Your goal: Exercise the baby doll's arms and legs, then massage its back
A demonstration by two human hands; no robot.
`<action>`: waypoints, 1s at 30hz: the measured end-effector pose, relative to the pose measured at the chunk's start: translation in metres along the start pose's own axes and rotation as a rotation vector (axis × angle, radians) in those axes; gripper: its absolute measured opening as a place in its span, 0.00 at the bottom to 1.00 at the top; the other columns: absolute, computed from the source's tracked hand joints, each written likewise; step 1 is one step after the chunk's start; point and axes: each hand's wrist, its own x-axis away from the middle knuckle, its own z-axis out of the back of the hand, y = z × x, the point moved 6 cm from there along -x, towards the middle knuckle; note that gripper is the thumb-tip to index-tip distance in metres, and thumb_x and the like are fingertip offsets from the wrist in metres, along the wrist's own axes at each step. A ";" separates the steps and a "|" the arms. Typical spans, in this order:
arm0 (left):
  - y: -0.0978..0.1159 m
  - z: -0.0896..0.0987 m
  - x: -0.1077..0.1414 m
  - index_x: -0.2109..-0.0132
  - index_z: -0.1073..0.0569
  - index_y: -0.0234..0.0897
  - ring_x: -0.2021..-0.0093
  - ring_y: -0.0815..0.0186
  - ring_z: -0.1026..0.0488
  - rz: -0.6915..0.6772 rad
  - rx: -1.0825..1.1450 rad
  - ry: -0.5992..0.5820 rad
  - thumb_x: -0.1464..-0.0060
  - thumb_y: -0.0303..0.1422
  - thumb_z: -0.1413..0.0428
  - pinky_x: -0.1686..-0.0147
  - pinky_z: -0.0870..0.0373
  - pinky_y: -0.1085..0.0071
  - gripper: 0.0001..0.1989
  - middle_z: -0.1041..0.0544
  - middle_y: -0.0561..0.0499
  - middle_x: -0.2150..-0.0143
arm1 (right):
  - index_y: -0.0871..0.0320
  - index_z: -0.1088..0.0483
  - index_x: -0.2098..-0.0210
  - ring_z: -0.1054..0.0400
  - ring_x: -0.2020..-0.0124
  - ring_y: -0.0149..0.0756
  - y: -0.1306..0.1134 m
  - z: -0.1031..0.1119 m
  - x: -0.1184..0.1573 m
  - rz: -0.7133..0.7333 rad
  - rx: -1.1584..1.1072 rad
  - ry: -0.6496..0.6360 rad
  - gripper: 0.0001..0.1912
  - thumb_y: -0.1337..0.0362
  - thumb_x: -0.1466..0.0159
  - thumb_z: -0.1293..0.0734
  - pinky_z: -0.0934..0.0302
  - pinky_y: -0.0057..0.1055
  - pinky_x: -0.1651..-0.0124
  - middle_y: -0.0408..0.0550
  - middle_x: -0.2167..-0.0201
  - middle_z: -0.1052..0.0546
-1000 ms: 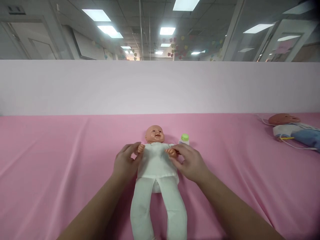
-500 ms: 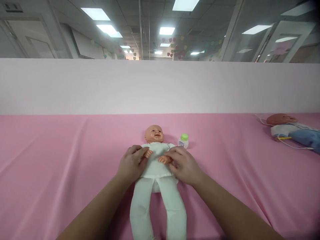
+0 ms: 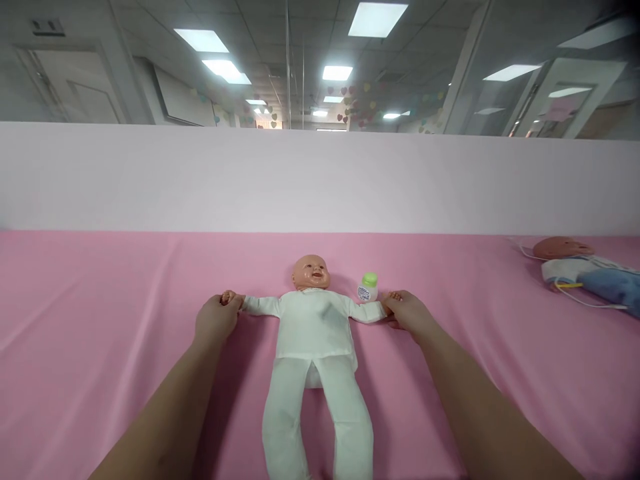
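Observation:
On its back in the middle of the pink sheet [image 3: 125, 373] lies a baby doll [image 3: 315, 327] in a white top and trousers, its head toward the far side. Both its arms are stretched straight out sideways. My left hand [image 3: 216, 321] is closed around the doll's hand at the left, with the small fingers showing above my grip. At the right, my right hand [image 3: 411, 316] pinches the doll's other hand and wrist. A small clear bottle with a green cap [image 3: 368, 287] stands beside the doll's head, just beyond the right doll arm.
A second doll [image 3: 565, 248] in blue and white clothing lies at the far right, with white tubing and a yellow strip by it. Behind the sheet rises a low white panel [image 3: 310, 180], with windows above it.
My hands have moved apart, left and right, drawing the doll's arms from folded over its chest to spread out sideways. The bottle stays in place.

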 end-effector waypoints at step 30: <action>0.084 -0.063 0.118 0.46 0.17 0.47 0.48 0.55 0.24 -1.122 -0.258 -0.160 0.42 0.24 0.43 0.47 0.25 0.57 0.20 0.18 0.48 0.50 | 0.53 0.21 0.59 0.29 0.56 0.42 -0.093 -0.101 0.130 1.200 0.602 -0.146 0.16 0.79 0.37 0.34 0.31 0.40 0.52 0.49 0.59 0.22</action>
